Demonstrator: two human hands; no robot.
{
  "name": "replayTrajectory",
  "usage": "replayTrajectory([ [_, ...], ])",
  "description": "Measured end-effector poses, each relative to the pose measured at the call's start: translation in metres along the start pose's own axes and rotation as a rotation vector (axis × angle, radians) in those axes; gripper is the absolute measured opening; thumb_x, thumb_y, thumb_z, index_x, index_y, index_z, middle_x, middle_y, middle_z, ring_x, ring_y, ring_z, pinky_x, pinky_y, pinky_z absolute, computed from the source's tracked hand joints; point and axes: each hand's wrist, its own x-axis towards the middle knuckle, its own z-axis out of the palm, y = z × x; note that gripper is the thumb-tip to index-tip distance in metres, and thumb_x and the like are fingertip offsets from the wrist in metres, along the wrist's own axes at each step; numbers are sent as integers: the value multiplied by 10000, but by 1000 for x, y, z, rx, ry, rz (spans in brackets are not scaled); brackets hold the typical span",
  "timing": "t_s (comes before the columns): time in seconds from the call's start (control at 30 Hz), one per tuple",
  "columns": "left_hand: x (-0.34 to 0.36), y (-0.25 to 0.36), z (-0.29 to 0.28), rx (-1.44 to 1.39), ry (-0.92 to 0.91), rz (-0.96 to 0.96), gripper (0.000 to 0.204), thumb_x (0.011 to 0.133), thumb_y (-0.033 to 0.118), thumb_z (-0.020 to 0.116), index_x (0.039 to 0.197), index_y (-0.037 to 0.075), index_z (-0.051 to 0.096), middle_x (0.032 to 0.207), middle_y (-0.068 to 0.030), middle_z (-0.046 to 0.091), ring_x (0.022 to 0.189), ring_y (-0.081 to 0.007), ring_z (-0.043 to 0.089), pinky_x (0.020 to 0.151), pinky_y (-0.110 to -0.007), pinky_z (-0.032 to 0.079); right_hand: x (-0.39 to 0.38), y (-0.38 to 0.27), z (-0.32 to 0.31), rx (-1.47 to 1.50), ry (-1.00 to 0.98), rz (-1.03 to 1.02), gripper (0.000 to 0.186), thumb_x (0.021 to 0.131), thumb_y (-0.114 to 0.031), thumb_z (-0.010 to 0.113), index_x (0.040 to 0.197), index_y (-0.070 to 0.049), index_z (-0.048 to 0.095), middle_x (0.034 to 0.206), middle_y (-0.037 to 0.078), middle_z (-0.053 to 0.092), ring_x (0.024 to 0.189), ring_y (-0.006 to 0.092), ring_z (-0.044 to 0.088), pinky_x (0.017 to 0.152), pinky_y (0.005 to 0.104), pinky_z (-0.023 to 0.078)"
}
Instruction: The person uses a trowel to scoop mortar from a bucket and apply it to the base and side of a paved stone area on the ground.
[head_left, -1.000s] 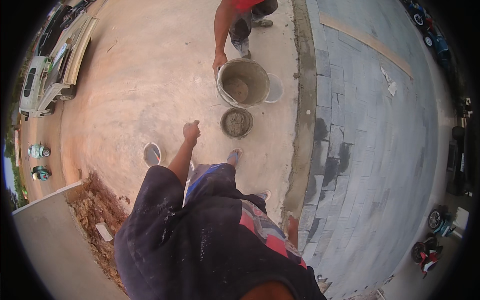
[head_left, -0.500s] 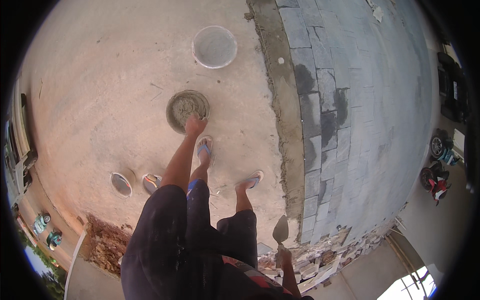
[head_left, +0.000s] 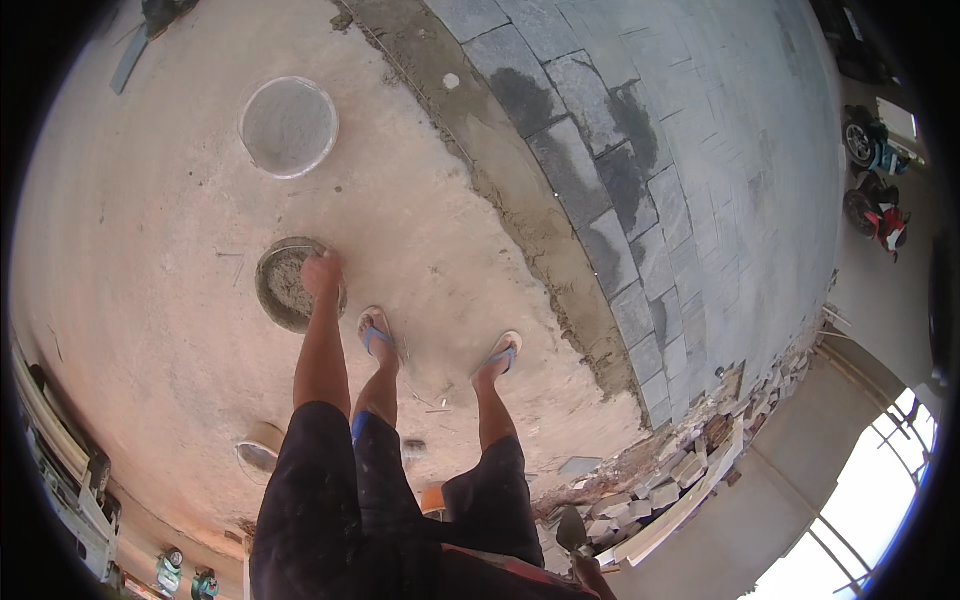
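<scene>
My left hand [head_left: 321, 273] is closed on the rim of a round bucket [head_left: 263, 300] on the left. Wet grey mortar [head_left: 290, 285] fills the inside of this bucket. Whether the bucket rests on the floor or is slightly raised, I cannot tell. Low at the right of my body, my right hand [head_left: 588, 573] holds a pointing trowel [head_left: 572, 528], its blade upward. The lower picture edge partly cuts off that hand.
A larger white-rimmed bucket [head_left: 290, 128] with grey contents stands farther off. Ahead and right runs a mortar strip [head_left: 490, 180] beside grey stone pavers [head_left: 620, 245]. Broken stone pieces [head_left: 690, 470] lie at lower right. A small bucket [head_left: 260, 452] sits by my left leg.
The view has swung, so the paving edge now slants. My left hand has stayed on the mortar bucket's rim. The trowel in my right hand shows lower in the picture.
</scene>
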Motion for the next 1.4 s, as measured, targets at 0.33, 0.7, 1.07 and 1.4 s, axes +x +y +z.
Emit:
replayTrajectory([
  [0.33,-67,-89,-71,-1304,-345,-597,312,879,316,460,1116,114,479,880,-41,444,764,-217,454,983,-462,421,-9,-7,95,473,77,268,465,885,-430,620,836,31,658,684,123,651,592,227,645,550,408,497],
  [0.7,-223,-1,-187,-969,-607,-362,165,883,316,470,881,158,424,770,-3,367,675,-196,347,944,-462,370,-16,-42,139,1072,-14,194,493,887,-443,605,714,18,624,621,131,613,519,256,617,497,399,497],
  [1.07,-415,91,-216,-653,-776,-59,273,858,257,492,658,198,315,584,40,287,546,-146,301,701,-360,362,36,35,181,1468,-87,155,528,889,-459,587,706,35,619,629,156,620,520,284,625,488,433,512],
  [1.4,-578,151,-169,-521,-799,-19,236,856,232,492,671,184,354,564,27,310,516,-146,308,593,-329,324,86,147,199,1839,-18,222,399,895,-355,618,722,-7,526,570,92,530,470,228,535,446,408,446],
])
